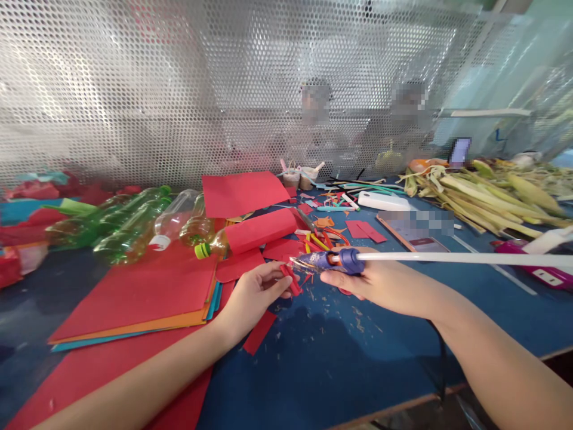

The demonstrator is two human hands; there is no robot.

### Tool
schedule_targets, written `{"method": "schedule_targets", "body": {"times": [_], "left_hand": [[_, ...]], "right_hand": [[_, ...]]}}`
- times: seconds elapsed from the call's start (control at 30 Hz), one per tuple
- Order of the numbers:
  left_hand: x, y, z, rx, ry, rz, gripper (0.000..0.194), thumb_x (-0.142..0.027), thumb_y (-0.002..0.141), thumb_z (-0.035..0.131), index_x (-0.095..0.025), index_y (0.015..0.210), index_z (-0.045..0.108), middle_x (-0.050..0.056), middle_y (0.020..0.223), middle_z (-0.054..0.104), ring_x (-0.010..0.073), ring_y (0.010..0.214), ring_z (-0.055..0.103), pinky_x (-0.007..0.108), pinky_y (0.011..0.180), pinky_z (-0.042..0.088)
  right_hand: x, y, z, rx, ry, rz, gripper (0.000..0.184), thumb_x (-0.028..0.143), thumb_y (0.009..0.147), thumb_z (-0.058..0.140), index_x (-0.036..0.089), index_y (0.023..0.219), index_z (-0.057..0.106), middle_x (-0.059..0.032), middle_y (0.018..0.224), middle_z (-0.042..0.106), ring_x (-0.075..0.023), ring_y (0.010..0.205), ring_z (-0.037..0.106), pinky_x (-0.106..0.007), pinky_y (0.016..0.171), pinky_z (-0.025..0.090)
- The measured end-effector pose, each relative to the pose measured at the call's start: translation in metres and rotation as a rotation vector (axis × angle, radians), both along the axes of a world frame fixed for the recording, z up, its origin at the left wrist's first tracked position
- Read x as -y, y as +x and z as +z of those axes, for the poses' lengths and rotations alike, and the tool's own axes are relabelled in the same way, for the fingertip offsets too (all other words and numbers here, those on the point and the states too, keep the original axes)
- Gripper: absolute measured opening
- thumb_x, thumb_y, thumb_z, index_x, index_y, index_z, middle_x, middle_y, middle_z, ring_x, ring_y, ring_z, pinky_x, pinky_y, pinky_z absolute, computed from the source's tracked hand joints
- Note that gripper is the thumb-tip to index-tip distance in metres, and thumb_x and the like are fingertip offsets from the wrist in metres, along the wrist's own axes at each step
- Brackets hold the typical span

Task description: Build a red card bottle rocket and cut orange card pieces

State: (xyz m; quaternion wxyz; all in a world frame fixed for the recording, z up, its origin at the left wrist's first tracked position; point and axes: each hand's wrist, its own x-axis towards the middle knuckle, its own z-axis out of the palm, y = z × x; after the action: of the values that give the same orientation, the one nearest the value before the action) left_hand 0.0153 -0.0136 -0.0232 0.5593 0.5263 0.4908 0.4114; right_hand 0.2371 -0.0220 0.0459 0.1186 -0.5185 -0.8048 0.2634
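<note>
The left hand (259, 289) has its thumb and fingers pinched together on a small red paper piece (292, 282), held tilted just below the tip of a blue glue gun (333, 261). Whether tip and paper touch, I cannot tell. The right hand (376, 280) is closed around that glue gun, and a long white glue stick (447, 258) runs out of its back, passing over the right wrist. Under the pinch, a red strip (259, 332) lies on the blue table (340, 364), with fine scraps scattered near it.

Just beyond the 2 hands are a yellow-handled tool (319, 242) and, a little to the left, a bottle wrapped in red paper (262, 230), lying on its side, its yellow-green cap (203, 251) pointing left. Left of the left hand, a stack of coloured sheets (143, 298) has red on top, with orange and blue edges below; green bottles (128, 230) lie beyond it.

Past the right hand lie 2 red cards (364, 231), then a flat device (409, 232) and a white object (384, 200). Well to the right are a magenta power strip (539, 272) and, farther out, a heap of dry husks (492, 194). Farthest from the grip, 2 cups stand before a perforated screen (250, 89)
</note>
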Motion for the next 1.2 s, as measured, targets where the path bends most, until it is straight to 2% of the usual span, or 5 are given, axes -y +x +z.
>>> {"method": "schedule_targets", "body": {"times": [0.27, 0.67, 0.87, 1.03, 1.2], "left_hand": [[-0.0004, 0.0000, -0.0007, 0.009, 0.003, -0.008, 0.024, -0.033, 0.068, 0.072, -0.017, 0.086, 0.067, -0.002, 0.073, 0.067, 0.0121, 0.063, 0.062, 0.027, 0.072, 0.053], [0.0001, -0.0010, 0.0011, -0.045, 0.037, -0.029, 0.022, -0.034, 0.069, 0.071, -0.018, 0.084, 0.069, 0.000, 0.069, 0.068, 0.0143, 0.061, 0.062, 0.029, 0.071, 0.054], [-0.0004, -0.0008, 0.0014, -0.042, 0.030, -0.027, 0.022, -0.034, 0.068, 0.071, -0.018, 0.082, 0.068, -0.001, 0.068, 0.067, 0.0140, 0.061, 0.062, 0.029, 0.071, 0.053], [0.0002, -0.0015, 0.0001, -0.055, 0.044, -0.033, 0.021, -0.035, 0.070, 0.069, -0.018, 0.082, 0.068, 0.001, 0.073, 0.069, 0.0152, 0.064, 0.063, 0.030, 0.072, 0.053], [-0.0002, -0.0012, -0.0011, -0.053, 0.040, -0.038, 0.018, -0.035, 0.071, 0.068, -0.019, 0.080, 0.067, 0.000, 0.072, 0.069, 0.0141, 0.064, 0.062, 0.028, 0.071, 0.053]], "right_hand": [[0.0010, 0.0017, -0.0011, 0.021, -0.019, -0.006, 0.054, 0.070, 0.084, 0.037, 0.022, 0.077, 0.061, -0.0006, 0.066, 0.061, -0.0161, 0.058, 0.053, -0.025, 0.053, 0.036], [0.0019, 0.0006, -0.0027, -0.036, 0.082, 0.027, 0.051, 0.067, 0.086, 0.038, 0.025, 0.090, 0.065, -0.0026, 0.081, 0.067, -0.0191, 0.070, 0.059, -0.027, 0.065, 0.041], [0.0007, 0.0006, -0.0032, 0.013, 0.007, -0.008, 0.054, 0.070, 0.084, 0.036, 0.024, 0.081, 0.064, -0.0011, 0.071, 0.065, -0.0169, 0.060, 0.056, -0.025, 0.056, 0.038], [0.0029, 0.0010, -0.0004, -0.006, 0.052, 0.016, 0.050, 0.066, 0.086, 0.039, 0.024, 0.086, 0.066, -0.0024, 0.073, 0.066, -0.0177, 0.062, 0.056, -0.026, 0.058, 0.040], [0.0045, 0.0022, 0.0012, 0.017, -0.010, 0.008, 0.054, 0.069, 0.085, 0.038, 0.022, 0.080, 0.065, -0.0027, 0.071, 0.065, -0.0180, 0.060, 0.056, -0.026, 0.056, 0.039]]}}
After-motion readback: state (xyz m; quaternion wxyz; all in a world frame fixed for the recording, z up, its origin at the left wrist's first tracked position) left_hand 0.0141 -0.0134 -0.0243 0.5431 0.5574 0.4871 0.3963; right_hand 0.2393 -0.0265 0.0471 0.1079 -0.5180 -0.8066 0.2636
